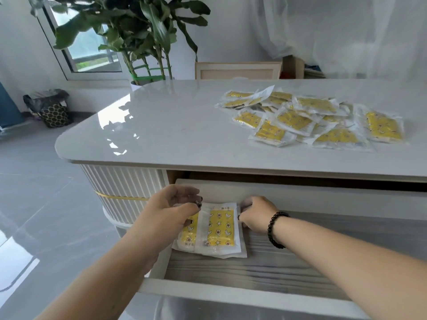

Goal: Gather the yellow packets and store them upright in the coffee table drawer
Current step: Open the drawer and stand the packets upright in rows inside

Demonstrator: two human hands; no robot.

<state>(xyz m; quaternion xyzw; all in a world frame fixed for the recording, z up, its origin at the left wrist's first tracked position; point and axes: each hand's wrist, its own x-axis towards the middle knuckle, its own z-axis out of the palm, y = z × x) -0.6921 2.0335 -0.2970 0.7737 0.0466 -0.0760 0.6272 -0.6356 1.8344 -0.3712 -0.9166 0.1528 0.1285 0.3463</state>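
Observation:
The coffee table drawer is pulled open below the tabletop. At its left end a small stack of yellow packets in clear wrappers leans against the drawer's back wall. My left hand grips the stack's top left edge with thumb and fingers. My right hand, a black bead bracelet on its wrist, pinches the stack's right edge. A loose pile of several more yellow packets lies flat on the right part of the white tabletop.
The drawer's grey wood-grain floor stretches to the right of the stack. A potted plant stands behind the table's far left corner. A dark bag sits on the floor at left. Boxes stand behind the table.

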